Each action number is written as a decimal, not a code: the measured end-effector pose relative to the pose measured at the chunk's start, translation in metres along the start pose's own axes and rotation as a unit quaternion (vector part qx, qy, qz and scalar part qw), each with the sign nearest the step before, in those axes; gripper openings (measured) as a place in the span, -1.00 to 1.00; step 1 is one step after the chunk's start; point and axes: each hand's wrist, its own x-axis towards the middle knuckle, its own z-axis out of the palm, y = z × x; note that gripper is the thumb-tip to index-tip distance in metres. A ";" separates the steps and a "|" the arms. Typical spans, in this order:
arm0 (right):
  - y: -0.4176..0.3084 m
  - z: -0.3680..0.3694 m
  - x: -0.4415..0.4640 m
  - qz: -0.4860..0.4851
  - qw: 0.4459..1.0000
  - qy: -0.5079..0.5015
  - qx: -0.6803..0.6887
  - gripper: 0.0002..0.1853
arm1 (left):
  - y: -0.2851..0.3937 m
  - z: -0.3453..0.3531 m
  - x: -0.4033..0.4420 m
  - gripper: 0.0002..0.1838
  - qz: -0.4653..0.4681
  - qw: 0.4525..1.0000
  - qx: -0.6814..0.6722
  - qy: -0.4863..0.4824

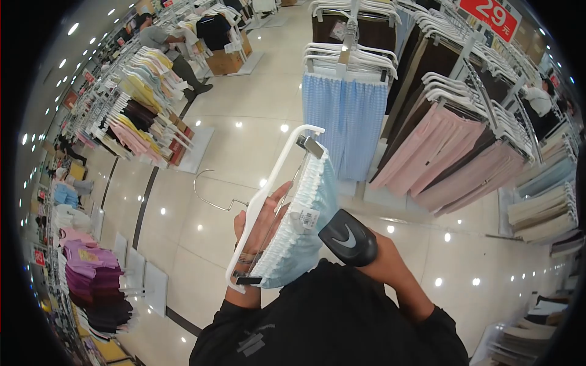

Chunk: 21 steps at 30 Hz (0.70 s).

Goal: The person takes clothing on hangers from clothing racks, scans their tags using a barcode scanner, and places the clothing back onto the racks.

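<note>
A white clip hanger is tilted in front of my body, its metal hook pointing left. From its clips hang light blue pants with a gathered elastic waistband, and a white barcode tag shows at the waist. My left hand is behind the hanger, holding it around the middle; part of the fingers is hidden. A black handheld barcode scanner has its head close to the tag. Wrapped around its grip is my right hand, mostly covered by the scanner head.
Blue checked pants hang on a rack ahead, beside pink pants. A red price sign stands above. Shirt racks line the left, with purple shirts nearest. Another person stands at a far rack.
</note>
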 end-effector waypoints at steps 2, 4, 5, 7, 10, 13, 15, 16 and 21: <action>-0.009 -0.006 0.000 0.022 0.997 -0.031 -0.061 -0.55 | 0.000 0.006 0.002 -0.30 -0.007 1.000 0.006 0.009; -0.010 -0.005 0.000 0.034 0.994 -0.030 -0.097 -0.59 | 0.002 0.019 0.004 -0.29 -0.016 1.000 -0.003 -0.002; -0.009 -0.005 0.000 0.042 0.992 -0.046 -0.106 -0.61 | 0.002 0.024 0.005 -0.27 -0.022 1.000 -0.010 -0.009; -0.010 -0.005 0.001 0.050 0.991 -0.057 -0.113 -0.62 | 0.000 0.024 0.007 -0.24 -0.036 0.999 -0.011 -0.010; -0.011 -0.007 0.004 0.060 0.985 -0.088 -0.137 -0.60 | -0.007 0.017 0.011 -0.12 -0.062 0.998 -0.023 -0.007; -0.008 -0.010 0.005 0.052 0.988 -0.074 -0.125 -0.62 | -0.010 0.027 0.016 0.05 -0.068 0.997 -0.030 0.009; -0.005 -0.017 0.008 0.078 0.985 -0.078 -0.133 -0.62 | -0.014 0.031 0.022 0.14 -0.063 0.998 -0.024 0.019; -0.002 -0.022 0.009 0.076 0.986 -0.074 -0.131 -0.62 | -0.019 0.026 0.026 0.17 -0.083 0.996 -0.034 0.014; 0.025 -0.047 0.014 0.054 0.993 -0.050 -0.092 -0.59 | -0.041 0.016 0.054 0.04 -0.097 0.995 -0.002 -0.012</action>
